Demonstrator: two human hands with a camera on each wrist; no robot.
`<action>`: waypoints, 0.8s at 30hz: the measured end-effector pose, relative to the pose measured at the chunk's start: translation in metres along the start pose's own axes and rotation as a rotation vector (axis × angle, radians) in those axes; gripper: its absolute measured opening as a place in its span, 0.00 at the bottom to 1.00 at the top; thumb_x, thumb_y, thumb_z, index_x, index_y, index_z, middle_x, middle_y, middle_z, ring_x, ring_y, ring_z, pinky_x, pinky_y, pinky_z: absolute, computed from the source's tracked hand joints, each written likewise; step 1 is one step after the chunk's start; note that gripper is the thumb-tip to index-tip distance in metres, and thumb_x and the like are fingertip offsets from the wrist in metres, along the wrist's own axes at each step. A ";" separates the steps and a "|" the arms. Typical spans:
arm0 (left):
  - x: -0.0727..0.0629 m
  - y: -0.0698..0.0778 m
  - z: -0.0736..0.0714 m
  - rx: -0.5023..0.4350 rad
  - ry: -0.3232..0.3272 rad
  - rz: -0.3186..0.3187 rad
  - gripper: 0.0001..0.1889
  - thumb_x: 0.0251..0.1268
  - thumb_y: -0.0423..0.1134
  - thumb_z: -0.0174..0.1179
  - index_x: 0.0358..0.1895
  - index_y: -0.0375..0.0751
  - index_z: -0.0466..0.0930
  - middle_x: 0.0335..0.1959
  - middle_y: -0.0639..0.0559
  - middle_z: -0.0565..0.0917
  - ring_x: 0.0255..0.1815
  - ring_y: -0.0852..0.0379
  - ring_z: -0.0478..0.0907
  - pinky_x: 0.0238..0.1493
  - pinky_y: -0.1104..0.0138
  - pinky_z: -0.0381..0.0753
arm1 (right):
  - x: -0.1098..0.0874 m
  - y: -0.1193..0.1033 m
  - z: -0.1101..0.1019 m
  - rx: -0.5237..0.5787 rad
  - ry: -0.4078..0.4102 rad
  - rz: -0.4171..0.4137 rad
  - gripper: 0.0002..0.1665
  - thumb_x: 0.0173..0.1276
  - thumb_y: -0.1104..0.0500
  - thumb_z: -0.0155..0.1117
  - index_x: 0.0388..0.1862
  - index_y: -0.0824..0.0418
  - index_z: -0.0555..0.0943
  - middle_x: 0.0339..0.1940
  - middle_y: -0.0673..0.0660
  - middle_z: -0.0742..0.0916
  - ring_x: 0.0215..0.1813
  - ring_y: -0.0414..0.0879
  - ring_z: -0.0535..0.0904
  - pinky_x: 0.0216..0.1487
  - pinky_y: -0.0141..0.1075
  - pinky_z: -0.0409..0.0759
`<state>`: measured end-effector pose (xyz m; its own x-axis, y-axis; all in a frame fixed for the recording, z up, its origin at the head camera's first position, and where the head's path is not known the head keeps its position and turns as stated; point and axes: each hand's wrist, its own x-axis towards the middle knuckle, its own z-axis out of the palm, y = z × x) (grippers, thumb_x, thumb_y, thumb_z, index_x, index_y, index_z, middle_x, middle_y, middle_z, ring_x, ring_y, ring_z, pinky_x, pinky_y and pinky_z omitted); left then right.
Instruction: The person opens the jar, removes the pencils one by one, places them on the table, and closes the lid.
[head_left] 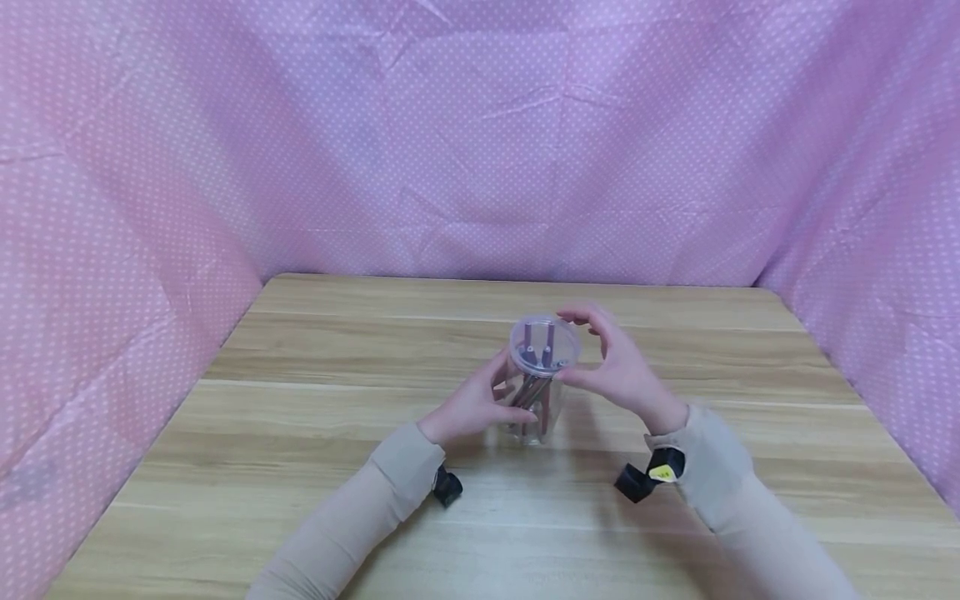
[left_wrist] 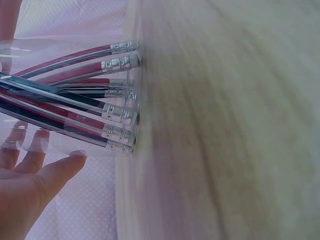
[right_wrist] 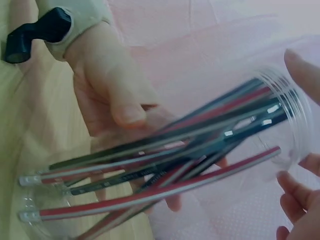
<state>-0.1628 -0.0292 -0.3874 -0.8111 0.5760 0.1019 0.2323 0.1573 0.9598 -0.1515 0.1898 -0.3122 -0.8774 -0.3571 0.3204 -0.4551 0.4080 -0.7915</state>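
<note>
An upright clear plastic jar (head_left: 531,429) stands on the table with several pencils (left_wrist: 82,102) inside, red and dark striped, their metal-capped ends down. My left hand (head_left: 474,406) grips the jar's side low down, thumb across the front and fingers behind. Over the top sits a clear round lid (head_left: 534,369). Around its edge my right hand (head_left: 621,367) holds it, thumb at the near side and fingers at the far side. In the right wrist view, the lid rim (right_wrist: 300,122) lies between that hand's thumb and curled fingers.
A wood-grain table (head_left: 315,392) spreads on all sides of the jar. Pink dotted cloth (head_left: 480,150) hangs behind it and along both sides. Black wrist cameras are strapped at both sleeves, the right one (head_left: 636,483) close to the tabletop.
</note>
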 end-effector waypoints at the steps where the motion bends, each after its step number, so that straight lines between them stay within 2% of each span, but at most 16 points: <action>1: 0.000 0.000 -0.001 0.000 -0.001 0.003 0.52 0.49 0.33 0.71 0.74 0.65 0.47 0.72 0.57 0.62 0.74 0.53 0.57 0.70 0.52 0.64 | -0.001 -0.002 0.002 -0.014 0.013 0.002 0.42 0.48 0.64 0.75 0.63 0.66 0.68 0.61 0.63 0.74 0.64 0.56 0.64 0.66 0.57 0.60; 10: 0.002 -0.004 -0.006 -0.005 -0.014 0.023 0.52 0.50 0.32 0.71 0.75 0.59 0.47 0.70 0.54 0.65 0.73 0.52 0.59 0.70 0.51 0.64 | 0.001 -0.007 0.015 -0.051 0.082 0.017 0.40 0.48 0.63 0.76 0.61 0.64 0.71 0.58 0.62 0.76 0.62 0.53 0.65 0.63 0.50 0.63; 18: 0.001 -0.002 -0.006 -0.005 -0.011 0.015 0.51 0.50 0.33 0.71 0.74 0.65 0.48 0.72 0.56 0.63 0.73 0.51 0.59 0.70 0.53 0.65 | 0.002 -0.003 0.011 -0.039 0.038 -0.015 0.40 0.50 0.65 0.75 0.63 0.65 0.70 0.60 0.62 0.76 0.63 0.54 0.66 0.64 0.54 0.64; 21: 0.000 -0.002 -0.006 -0.005 -0.011 0.014 0.52 0.49 0.33 0.71 0.74 0.65 0.48 0.72 0.57 0.62 0.73 0.51 0.59 0.70 0.53 0.65 | 0.005 0.002 0.009 -0.010 0.010 -0.041 0.40 0.49 0.67 0.73 0.63 0.66 0.70 0.60 0.63 0.76 0.60 0.49 0.66 0.62 0.48 0.67; 24: 0.000 -0.002 -0.006 -0.008 -0.014 0.015 0.52 0.49 0.33 0.71 0.74 0.63 0.48 0.72 0.57 0.62 0.73 0.51 0.58 0.70 0.53 0.65 | 0.006 0.007 0.007 0.053 -0.016 -0.085 0.40 0.49 0.70 0.72 0.64 0.69 0.69 0.59 0.65 0.76 0.58 0.42 0.66 0.59 0.35 0.68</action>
<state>-0.1668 -0.0342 -0.3872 -0.7997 0.5897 0.1125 0.2402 0.1425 0.9602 -0.1594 0.1848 -0.3193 -0.8335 -0.4017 0.3793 -0.5184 0.3312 -0.7884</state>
